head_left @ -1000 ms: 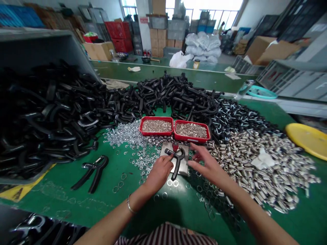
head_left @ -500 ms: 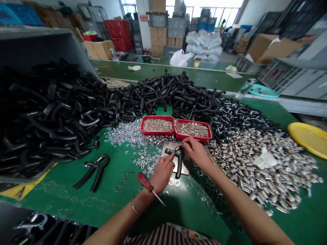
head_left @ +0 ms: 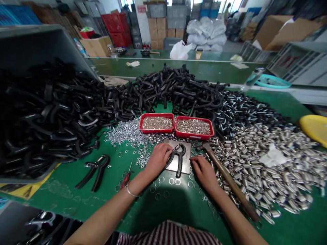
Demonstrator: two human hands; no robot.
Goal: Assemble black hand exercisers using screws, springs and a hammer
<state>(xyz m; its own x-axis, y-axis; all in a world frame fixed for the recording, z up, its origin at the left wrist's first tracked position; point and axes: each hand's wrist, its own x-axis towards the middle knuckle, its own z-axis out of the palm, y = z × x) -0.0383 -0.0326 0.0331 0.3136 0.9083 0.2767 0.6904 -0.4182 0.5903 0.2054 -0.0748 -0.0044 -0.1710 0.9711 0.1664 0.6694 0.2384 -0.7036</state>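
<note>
A black two-handled hand grip (head_left: 180,161) lies on a flat metal plate (head_left: 186,166), its two handles spread toward me. My left hand (head_left: 158,158) is closed on its left handle, partly covering it. To the right of the plate, my right hand (head_left: 205,173) rests low over the table with its index finger stretched toward the plate's edge; I see nothing held in it. Beside it lies a hammer (head_left: 230,180) with a wooden handle. A red-handled screwdriver (head_left: 126,179) lies left of my left forearm.
A second hand grip (head_left: 95,172) lies at the left. Two red trays (head_left: 158,131) of small metal parts stand behind the plate. Around them are heaps of black handles (head_left: 163,85), silver washers (head_left: 125,132) and metal cylinders (head_left: 245,153). A grey crate (head_left: 76,44) spills handles at left.
The screwdriver has left my left hand and lies on the table. My left hand moved onto the left handle. My right hand drew back from the grip's top, down and right.
</note>
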